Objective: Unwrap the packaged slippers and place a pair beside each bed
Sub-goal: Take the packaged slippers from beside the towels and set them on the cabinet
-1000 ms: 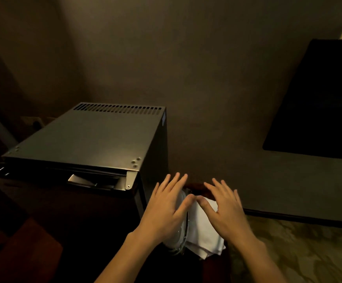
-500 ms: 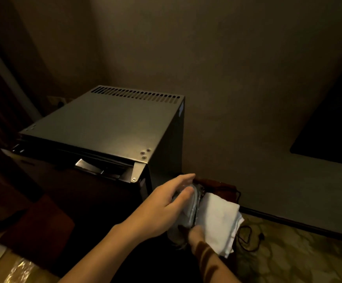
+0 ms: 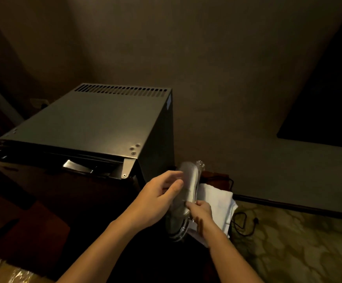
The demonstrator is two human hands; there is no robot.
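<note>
A pair of white slippers in a clear plastic wrapper (image 3: 190, 186) stands on edge just right of a dark mini fridge (image 3: 88, 123). My left hand (image 3: 158, 199) grips the wrapper's left face with thumb and fingers. Lower down, my right hand (image 3: 199, 211) pinches the wrapper's right edge. Right behind the package lies a folded white cloth (image 3: 217, 203), partly hidden by my right hand. No bed is in view.
The fridge top is bare metal with a vent row at the back. A black cable (image 3: 241, 221) trails on the patterned carpet (image 3: 298, 242) right of the cloth. A dark panel (image 3: 329, 99) hangs on the wall at right. Crinkled plastic (image 3: 19, 276) lies bottom left.
Both hands lay flat on the package and cloth; now they grip the wrapped slippers and have lifted them higher, upright beside the fridge. The camera view has shifted left.
</note>
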